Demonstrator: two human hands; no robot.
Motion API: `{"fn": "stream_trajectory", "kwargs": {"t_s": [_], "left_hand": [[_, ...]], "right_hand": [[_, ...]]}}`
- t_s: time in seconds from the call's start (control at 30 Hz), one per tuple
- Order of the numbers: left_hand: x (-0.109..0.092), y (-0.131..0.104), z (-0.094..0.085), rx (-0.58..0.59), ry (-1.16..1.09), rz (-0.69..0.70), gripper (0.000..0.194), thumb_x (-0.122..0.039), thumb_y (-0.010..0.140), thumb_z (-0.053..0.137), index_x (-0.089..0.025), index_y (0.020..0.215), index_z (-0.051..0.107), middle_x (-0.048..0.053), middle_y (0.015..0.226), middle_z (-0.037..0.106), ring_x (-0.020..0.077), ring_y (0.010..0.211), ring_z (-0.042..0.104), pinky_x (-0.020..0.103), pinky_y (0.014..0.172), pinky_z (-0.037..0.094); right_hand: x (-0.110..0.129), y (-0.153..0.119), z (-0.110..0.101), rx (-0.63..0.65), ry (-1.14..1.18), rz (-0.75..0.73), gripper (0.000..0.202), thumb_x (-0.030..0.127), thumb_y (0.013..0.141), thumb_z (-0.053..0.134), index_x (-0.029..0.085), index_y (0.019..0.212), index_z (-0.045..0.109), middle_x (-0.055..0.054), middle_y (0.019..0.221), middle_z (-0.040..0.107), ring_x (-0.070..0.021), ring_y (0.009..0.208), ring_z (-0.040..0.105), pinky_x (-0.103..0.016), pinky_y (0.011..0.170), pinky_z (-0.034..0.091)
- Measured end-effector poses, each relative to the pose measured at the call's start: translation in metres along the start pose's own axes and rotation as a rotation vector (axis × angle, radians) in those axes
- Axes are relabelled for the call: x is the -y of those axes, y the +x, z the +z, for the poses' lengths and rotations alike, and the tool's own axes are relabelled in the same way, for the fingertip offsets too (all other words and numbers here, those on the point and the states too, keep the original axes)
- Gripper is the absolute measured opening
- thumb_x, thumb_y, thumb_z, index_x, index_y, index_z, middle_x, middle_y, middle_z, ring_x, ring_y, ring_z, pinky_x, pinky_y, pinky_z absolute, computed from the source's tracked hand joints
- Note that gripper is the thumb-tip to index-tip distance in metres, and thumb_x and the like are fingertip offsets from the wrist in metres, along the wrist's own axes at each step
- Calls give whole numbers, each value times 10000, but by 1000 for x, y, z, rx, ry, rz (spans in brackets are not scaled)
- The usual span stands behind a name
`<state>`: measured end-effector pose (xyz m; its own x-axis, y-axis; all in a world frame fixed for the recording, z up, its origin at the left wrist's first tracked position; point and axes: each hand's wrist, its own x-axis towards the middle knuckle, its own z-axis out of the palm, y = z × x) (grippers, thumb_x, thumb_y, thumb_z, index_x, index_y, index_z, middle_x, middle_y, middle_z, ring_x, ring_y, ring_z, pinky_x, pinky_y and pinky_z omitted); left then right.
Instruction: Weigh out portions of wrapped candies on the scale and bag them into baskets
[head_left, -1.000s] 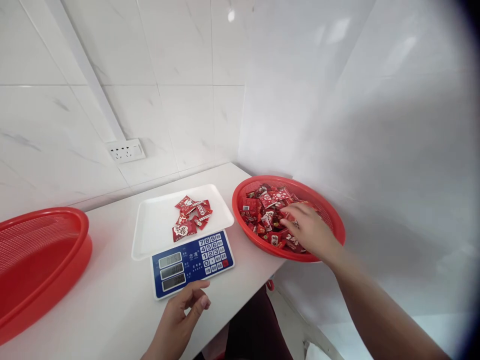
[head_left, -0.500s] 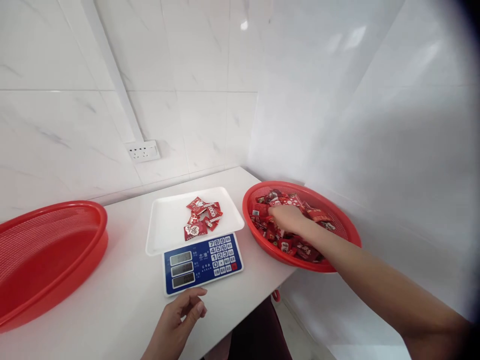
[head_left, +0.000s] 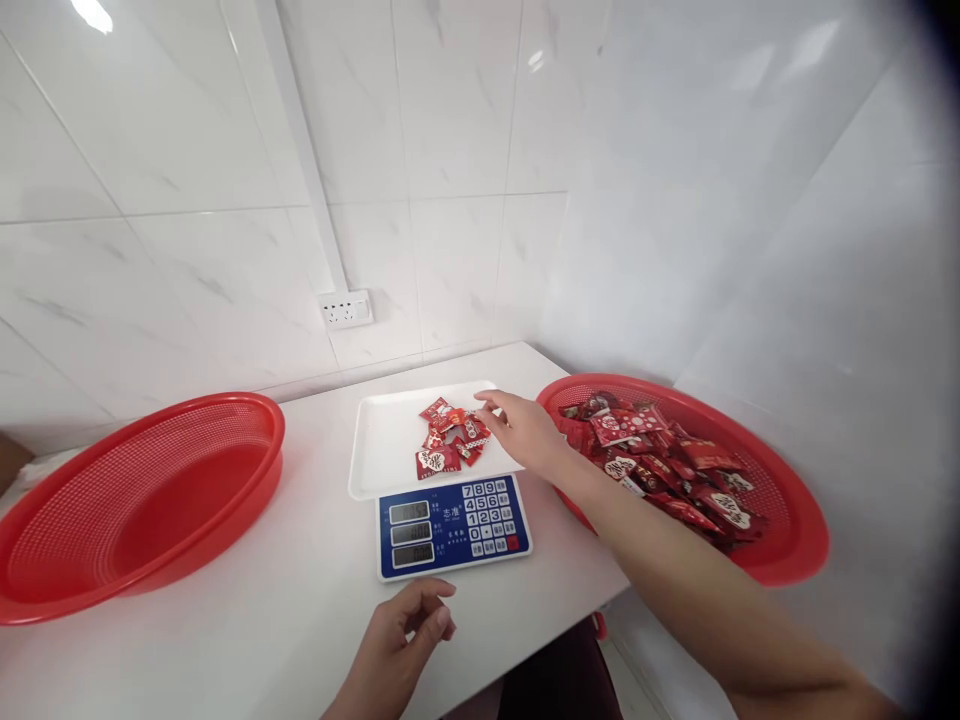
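My right hand [head_left: 523, 432] is over the right side of the white tray [head_left: 379, 440], its thumb and forefinger apart beside several small red candy packets [head_left: 437, 460] that lie in a loose cluster. No packet shows between its fingers. Near the front edge of the scale's blue keypad panel [head_left: 454, 530], my left hand [head_left: 409, 635] rests low with loosely bent fingers, a gap between thumb and forefinger, and nothing in it. To the right, a red plastic basket [head_left: 806, 530] holds a heap of red packets [head_left: 660, 460]; my right forearm covers part of its near rim.
Another red basket [head_left: 172, 500] stands on the left of the white table [head_left: 315, 620], its bottom bare. Behind the table is a tiled wall with a socket strip [head_left: 346, 309]. The wall on the right stands close to the packet basket.
My right hand has come out of the packet basket and moved left to the tray. An orange-red packet now shows among those on the tray. The view has turned left.
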<state>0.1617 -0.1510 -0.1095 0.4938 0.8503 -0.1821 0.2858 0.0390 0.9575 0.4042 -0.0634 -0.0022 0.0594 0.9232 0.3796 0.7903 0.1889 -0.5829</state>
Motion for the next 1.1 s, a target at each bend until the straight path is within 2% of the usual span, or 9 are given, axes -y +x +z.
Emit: {"fn": "stream_trajectory", "kwargs": {"t_s": [0.17, 0.3, 0.43, 0.53, 0.63, 0.73, 0.8, 0.93, 1.1], "left_hand": [[7, -5, -16, -113, -5, -16, 393, -543, 792, 489, -218, 973, 617, 22, 726, 632, 169, 744, 602, 299, 743, 486], [4, -3, -27, -248, 41, 15, 371, -535, 795, 488, -210, 907, 629, 17, 691, 631, 163, 705, 607, 285, 701, 502], [-1, 2, -36, -378, 99, 105, 332, -494, 821, 473, -209, 891, 627, 6, 673, 629, 146, 686, 610, 263, 678, 509], [-15, 10, -47, -444, 194, 158, 314, -470, 828, 471, -204, 895, 625, 10, 699, 650, 144, 693, 623, 258, 665, 512], [-40, 28, -62, -487, 356, 204, 307, -457, 824, 483, -208, 923, 632, 27, 818, 687, 156, 771, 640, 262, 687, 520], [-67, 60, -78, -422, 524, 293, 320, -425, 852, 440, -220, 1029, 610, 39, 1044, 669, 158, 910, 633, 272, 788, 518], [-79, 87, -88, -358, 662, 258, 338, -365, 874, 408, -225, 1141, 559, 43, 1191, 612, 155, 966, 623, 276, 834, 508], [-87, 139, -98, -308, 826, 175, 386, -210, 859, 404, -176, 1227, 515, 86, 1300, 545, 216, 1185, 510, 351, 994, 408], [-86, 170, -89, -296, 845, 162, 369, -191, 845, 412, -174, 1189, 545, 86, 1113, 654, 213, 1023, 603, 345, 906, 455]], "right_hand": [[-11, -66, 7, -64, 137, -46, 267, 357, 903, 417, 201, 755, 575, -6, 692, 628, -132, 613, 561, -228, 578, 423], [-44, -125, 29, -86, 107, 68, 391, 451, 893, 381, 216, 585, 433, 23, 527, 481, -117, 499, 452, -223, 484, 362], [-77, -160, 56, -89, 188, 269, 457, 547, 872, 349, 228, 543, 351, 44, 486, 373, -111, 459, 396, -222, 447, 345], [-89, -170, 67, -72, 255, 372, 469, 583, 862, 335, 225, 567, 407, 42, 479, 385, -120, 452, 413, -227, 446, 361], [-90, -173, 70, -57, 275, 367, 445, 572, 854, 374, 214, 610, 473, 35, 490, 417, -124, 462, 420, -225, 448, 365], [-88, -173, 69, -51, 280, 319, 413, 542, 851, 410, 203, 646, 528, 23, 518, 462, -124, 482, 435, -217, 453, 371], [-87, -174, 68, -59, 277, 290, 407, 525, 854, 411, 196, 666, 560, 17, 531, 483, -123, 485, 445, -214, 459, 379], [-88, -176, 68, -92, 266, 273, 392, 500, 862, 413, 189, 700, 590, 11, 546, 512, -125, 490, 468, -210, 472, 394], [-88, -177, 68, -104, 264, 261, 393, 497, 867, 410, 189, 711, 598, 2, 560, 539, -132, 502, 494, -210, 480, 409]]}}
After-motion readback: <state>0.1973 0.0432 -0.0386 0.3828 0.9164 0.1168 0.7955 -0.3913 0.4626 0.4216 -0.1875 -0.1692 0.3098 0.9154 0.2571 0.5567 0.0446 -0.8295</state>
